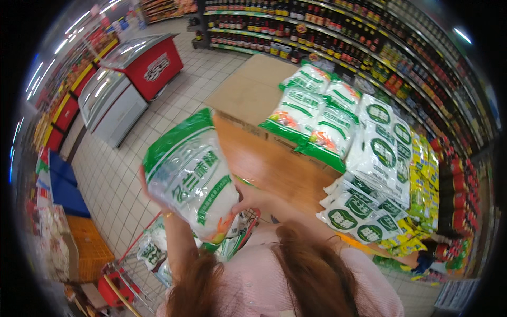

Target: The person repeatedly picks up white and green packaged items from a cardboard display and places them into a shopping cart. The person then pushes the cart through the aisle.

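Observation:
Between my two hands is a large clear plastic bag of white granules (198,170) with green bands and green writing. Its sealed green end points up and away from me. My left hand (153,194) grips the left side and is partly hidden behind the bag. On the lower right side, my right hand (249,197) holds the edge, thumb in front. The bag is above a wire shopping cart (136,253), which has several packages (152,253) in it. Similar green-and-white bags (299,107) lie stacked on the display to the right.
Beside them on the wood-look display table (265,158) lie white packets with green ovals (380,150) and yellow packets (422,178). Cardboard (253,87) covers the far end. Bottle shelves (317,31) stand behind. Chest freezers (146,67) and an orange crate (87,245) are on the left.

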The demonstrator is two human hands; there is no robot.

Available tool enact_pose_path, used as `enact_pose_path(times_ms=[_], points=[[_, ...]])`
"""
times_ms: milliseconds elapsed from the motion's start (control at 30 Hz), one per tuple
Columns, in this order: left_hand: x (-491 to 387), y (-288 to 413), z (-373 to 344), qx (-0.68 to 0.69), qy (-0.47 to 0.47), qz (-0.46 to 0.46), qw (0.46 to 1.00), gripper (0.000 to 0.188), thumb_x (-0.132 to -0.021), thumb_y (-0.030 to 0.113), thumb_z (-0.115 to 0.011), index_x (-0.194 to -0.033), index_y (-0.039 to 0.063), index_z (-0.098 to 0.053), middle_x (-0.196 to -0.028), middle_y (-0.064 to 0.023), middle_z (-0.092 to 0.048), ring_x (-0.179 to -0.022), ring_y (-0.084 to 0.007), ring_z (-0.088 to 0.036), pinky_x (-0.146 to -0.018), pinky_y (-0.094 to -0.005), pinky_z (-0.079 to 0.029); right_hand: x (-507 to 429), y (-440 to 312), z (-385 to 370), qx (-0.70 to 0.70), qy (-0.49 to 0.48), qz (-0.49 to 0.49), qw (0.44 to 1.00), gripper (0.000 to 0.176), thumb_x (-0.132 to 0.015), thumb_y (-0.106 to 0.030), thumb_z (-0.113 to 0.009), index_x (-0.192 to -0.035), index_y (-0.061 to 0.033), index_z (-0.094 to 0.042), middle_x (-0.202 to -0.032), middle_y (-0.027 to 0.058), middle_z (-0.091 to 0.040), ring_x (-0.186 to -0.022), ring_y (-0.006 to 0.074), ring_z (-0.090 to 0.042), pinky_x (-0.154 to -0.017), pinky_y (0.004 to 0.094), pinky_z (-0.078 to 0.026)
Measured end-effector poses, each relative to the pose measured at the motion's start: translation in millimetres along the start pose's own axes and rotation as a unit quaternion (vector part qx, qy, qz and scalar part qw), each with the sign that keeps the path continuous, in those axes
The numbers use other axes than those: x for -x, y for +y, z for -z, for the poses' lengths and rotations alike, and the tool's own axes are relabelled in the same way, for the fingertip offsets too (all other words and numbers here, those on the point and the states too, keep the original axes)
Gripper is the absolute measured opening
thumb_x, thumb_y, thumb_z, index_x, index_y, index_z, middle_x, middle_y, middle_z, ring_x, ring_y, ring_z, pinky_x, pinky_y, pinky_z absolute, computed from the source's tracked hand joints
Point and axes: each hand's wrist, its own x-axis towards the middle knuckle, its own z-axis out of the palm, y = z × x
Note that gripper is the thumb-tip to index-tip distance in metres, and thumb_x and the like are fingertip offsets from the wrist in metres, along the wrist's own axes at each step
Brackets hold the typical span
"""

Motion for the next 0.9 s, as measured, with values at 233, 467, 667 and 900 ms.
enact_pose_path(times_ms=[233, 467, 667, 900], points=[[12, -101, 61, -0.069, 0.083, 0.36, 0.927, 0.055, -0.093, 0.041, -0.05, -0.127, -0.002, -0.049, -0.125, -0.013, -0.057, -0.105, -0.0254, -0.06, -0.09, -0.0363, -0.047, 66, 7, 22, 0.035, 0.304, 0.049, 0.951, 0.058, -0.074, -0.026, -0.077, -0.122, -0.0045, -0.054, -0.115, 0.0084, -0.061, -0.104, 0.0199, -0.058, -0.091, 0.033, -0.045], [99, -188, 65, -0.075, 0.025, 0.449, 0.89, 0.058, -0.082, 0.011, -0.067, -0.132, 0.001, -0.041, -0.123, -0.0098, -0.056, -0.107, -0.0219, -0.058, -0.093, -0.0341, -0.046, 125, -7, 18, 0.42, 0.447, -0.161, 0.773, 0.057, -0.07, -0.052, -0.071, -0.103, -0.0065, -0.067, -0.099, 0.0181, -0.067, -0.091, 0.0333, -0.065, -0.078, 0.0387, -0.051], [81, -170, 39, -0.249, -0.062, 0.427, 0.867, 0.066, -0.068, 0.002, -0.076, -0.128, -0.001, -0.047, -0.119, -0.009, -0.06, -0.109, -0.0191, -0.057, -0.097, -0.0339, -0.044, 179, -38, 32, 0.298, 0.307, -0.175, 0.887, 0.053, -0.081, -0.043, -0.068, -0.115, -0.0044, -0.059, -0.115, 0.0162, -0.062, -0.1, 0.0246, -0.062, -0.082, 0.0329, -0.05], [61, -173, 9, -0.255, -0.275, 0.477, 0.795, 0.065, -0.069, -0.003, -0.075, -0.128, 0.0, -0.049, -0.12, -0.0054, -0.059, -0.111, -0.0144, -0.054, -0.097, -0.0318, -0.043, 156, -47, 78, -0.218, 0.466, -0.074, 0.855, 0.038, -0.084, -0.026, -0.072, -0.113, -0.0037, -0.061, -0.108, 0.0095, -0.065, -0.09, 0.0169, -0.062, -0.077, 0.0298, -0.049]])
